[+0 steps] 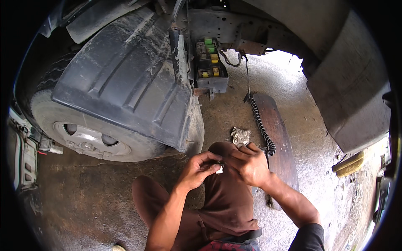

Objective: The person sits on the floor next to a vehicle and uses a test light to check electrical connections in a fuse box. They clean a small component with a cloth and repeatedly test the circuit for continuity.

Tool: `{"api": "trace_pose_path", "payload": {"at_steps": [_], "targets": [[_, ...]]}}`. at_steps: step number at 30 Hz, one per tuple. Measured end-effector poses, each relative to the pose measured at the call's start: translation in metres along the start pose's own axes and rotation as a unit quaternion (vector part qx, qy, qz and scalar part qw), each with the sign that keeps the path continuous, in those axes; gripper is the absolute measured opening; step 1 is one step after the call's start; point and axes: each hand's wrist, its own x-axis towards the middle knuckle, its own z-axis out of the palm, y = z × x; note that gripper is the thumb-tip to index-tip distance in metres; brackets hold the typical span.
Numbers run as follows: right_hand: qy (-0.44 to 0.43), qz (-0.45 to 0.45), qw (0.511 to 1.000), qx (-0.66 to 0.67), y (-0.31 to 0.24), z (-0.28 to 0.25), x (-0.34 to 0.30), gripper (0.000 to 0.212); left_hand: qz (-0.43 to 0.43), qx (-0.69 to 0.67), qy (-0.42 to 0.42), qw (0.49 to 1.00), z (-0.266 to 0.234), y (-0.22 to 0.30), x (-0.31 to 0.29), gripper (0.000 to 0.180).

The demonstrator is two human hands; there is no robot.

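Currently | hands (195, 171): left pinches white piece (220, 170) | fuse box (218, 84) (lettering unreadable)

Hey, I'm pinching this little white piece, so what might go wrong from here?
The left hand only pinches the white piece, so it might slip and drop. The fuse box stands uncovered, so dirt could get in. The coiled cord runs along the board, and might catch a foot.
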Motion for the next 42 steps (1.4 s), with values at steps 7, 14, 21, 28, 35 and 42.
{"api": "trace_pose_path", "payload": {"at_steps": [7,14,21,28,35,42], "targets": [[-0.013,0.017,1.000,0.002,-0.0006,-0.0020,0.0006,0.040,0.001,0.007,0.004,1.000,0.0012,0.0029,0.0000,0.025],[-0.012,0.025,1.000,0.007,0.0016,-0.0017,0.0016,0.033,0.003,0.001,0.008,1.000,0.0028,0.0039,-0.0009,0.025],[0.014,0.035,0.999,0.018,-0.0006,-0.0007,-0.0001,0.031,-0.009,-0.008,0.004,1.000,0.0006,0.0039,-0.0019,0.026],[0.003,0.043,0.999,0.011,0.0022,0.0011,0.0019,0.033,0.000,0.010,0.002,1.000,-0.0012,0.0023,0.0021,0.025],[-0.004,0.057,0.998,0.023,0.0005,0.0020,0.0039,0.031,-0.020,-0.030,0.010,0.999,-0.0017,0.0022,0.0061,0.027],[0.019,0.088,0.993,0.077,-0.0048,0.0046,0.0071,0.019,-0.032,-0.030,-0.004,0.999,-0.0046,0.0002,0.0074,0.026]]}}
